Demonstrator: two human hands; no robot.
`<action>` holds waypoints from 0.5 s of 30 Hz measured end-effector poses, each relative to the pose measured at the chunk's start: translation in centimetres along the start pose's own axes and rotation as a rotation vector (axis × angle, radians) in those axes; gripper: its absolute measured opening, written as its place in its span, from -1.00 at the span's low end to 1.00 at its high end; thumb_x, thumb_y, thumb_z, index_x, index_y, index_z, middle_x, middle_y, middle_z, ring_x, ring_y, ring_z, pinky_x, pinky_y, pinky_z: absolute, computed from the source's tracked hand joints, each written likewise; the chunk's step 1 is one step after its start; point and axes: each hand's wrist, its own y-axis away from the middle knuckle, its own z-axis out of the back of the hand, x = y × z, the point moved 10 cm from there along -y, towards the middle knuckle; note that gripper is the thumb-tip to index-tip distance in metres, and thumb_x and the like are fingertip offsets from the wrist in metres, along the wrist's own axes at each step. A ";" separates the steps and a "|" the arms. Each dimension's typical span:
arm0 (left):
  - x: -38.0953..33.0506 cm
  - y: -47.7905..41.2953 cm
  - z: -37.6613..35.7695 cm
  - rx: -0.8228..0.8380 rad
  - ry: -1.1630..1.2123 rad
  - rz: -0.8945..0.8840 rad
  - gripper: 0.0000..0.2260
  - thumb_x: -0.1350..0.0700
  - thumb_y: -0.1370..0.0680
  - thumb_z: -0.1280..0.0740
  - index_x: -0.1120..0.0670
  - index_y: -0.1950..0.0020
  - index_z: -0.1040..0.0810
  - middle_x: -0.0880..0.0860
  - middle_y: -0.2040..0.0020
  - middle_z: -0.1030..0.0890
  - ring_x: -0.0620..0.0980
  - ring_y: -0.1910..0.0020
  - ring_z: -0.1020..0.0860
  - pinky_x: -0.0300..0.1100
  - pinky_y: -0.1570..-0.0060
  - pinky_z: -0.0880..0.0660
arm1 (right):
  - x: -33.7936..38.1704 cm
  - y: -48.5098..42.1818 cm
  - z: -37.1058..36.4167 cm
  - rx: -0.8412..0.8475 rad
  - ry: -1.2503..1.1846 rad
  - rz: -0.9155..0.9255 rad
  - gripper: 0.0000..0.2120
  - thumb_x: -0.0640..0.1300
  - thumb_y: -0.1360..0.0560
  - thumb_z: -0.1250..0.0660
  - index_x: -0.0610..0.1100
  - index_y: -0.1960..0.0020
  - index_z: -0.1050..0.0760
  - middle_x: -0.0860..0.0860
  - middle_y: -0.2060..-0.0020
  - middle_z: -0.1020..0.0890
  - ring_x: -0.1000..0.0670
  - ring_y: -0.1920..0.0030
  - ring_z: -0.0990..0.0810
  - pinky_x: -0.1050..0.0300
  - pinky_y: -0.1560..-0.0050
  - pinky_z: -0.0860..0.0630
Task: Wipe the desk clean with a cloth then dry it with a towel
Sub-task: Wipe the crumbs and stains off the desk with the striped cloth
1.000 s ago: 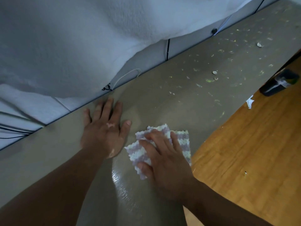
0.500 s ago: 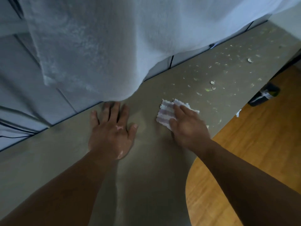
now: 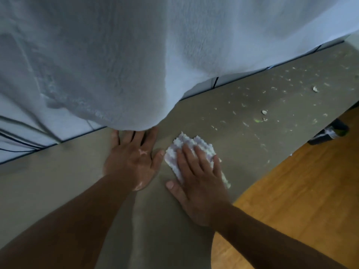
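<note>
Purple and white, the bumpy cloth [image 3: 191, 150] lies on the grey desk [image 3: 58, 181], near its front edge. We press it down with our right hand [image 3: 200, 183], fingers straight and flat. Our left hand [image 3: 134, 160] lies flat just beside it (fingertips hidden under the big white towel [image 3: 116, 65] hanging in front). Crumbs [image 3: 264, 112] dot the desk further right. A dark thing [image 3: 330, 131] sits on the wooden floor [image 3: 301, 191].
</note>
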 end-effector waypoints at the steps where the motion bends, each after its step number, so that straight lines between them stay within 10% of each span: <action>1: 0.1 0.0 -0.1 0.005 -0.001 -0.001 -0.36 -0.29 -0.63 0.12 -0.04 -0.64 -0.20 0.07 -0.62 -0.24 0.18 -0.58 -0.21 0.35 -0.49 -0.13 | 1.2 0.1 0.3 -0.041 0.002 0.018 -0.27 0.38 -0.65 0.28 0.02 -0.69 0.07 0.03 -0.69 0.09 -0.05 -0.67 0.21 -0.34 -0.59 0.14; 5: 0.3 -0.2 0.2 0.006 -0.007 0.040 -0.33 -0.32 -0.61 0.27 -0.10 -0.67 -0.08 0.00 -0.67 -0.09 0.09 -0.65 -0.02 0.26 -0.56 -0.02 | 2.2 -1.4 2.6 -0.181 0.062 0.150 -0.39 0.22 -0.63 -0.10 -0.07 -0.57 -0.29 -0.05 -0.55 -0.34 -0.10 -0.58 -0.23 -0.26 -0.58 -0.08; 15: 0.9 -0.1 0.2 -0.005 0.008 0.113 -0.39 -0.32 -0.63 0.17 -0.17 -0.66 -0.06 -0.05 -0.67 -0.14 0.05 -0.64 -0.07 0.15 -0.56 -0.04 | -0.1 -5.2 2.3 -0.262 0.015 0.387 -0.35 0.21 -0.67 -0.06 -0.16 -0.62 -0.26 -0.08 -0.61 -0.30 -0.09 -0.63 -0.18 -0.29 -0.56 -0.13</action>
